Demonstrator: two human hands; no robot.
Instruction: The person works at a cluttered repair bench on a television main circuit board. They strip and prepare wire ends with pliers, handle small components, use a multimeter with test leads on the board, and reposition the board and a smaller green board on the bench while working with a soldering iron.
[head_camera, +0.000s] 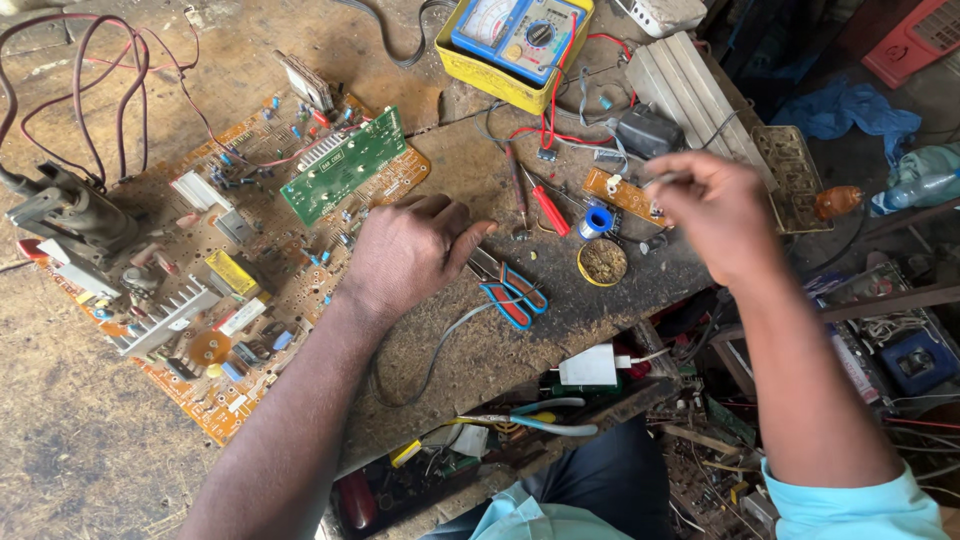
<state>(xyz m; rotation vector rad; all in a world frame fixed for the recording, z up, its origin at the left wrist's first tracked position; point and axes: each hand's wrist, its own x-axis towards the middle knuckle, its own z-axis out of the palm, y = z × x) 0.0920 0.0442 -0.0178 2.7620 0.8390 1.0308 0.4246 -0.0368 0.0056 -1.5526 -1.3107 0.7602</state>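
My left hand (408, 255) rests palm down on the wooden bench at the right edge of a large orange circuit board (215, 270), fingers loosely curled and holding nothing. A small green circuit board (343, 165) lies on top of the orange one, just beyond that hand. My right hand (712, 208) hovers above the bench, blurred, fingers pinched on a thin metal tool (665, 180). Blue-and-red handled pliers (512, 292) lie between the hands. A red-handled screwdriver (545, 205) and a round tin of flux (602, 262) sit below my right hand.
A yellow-cased multimeter (515, 40) with red leads stands at the back. A spool of solder (595, 221), a white charger (590, 366) and teal-handled pliers (535, 420) lie near the front edge. Cluttered parts fill the shelf at right.
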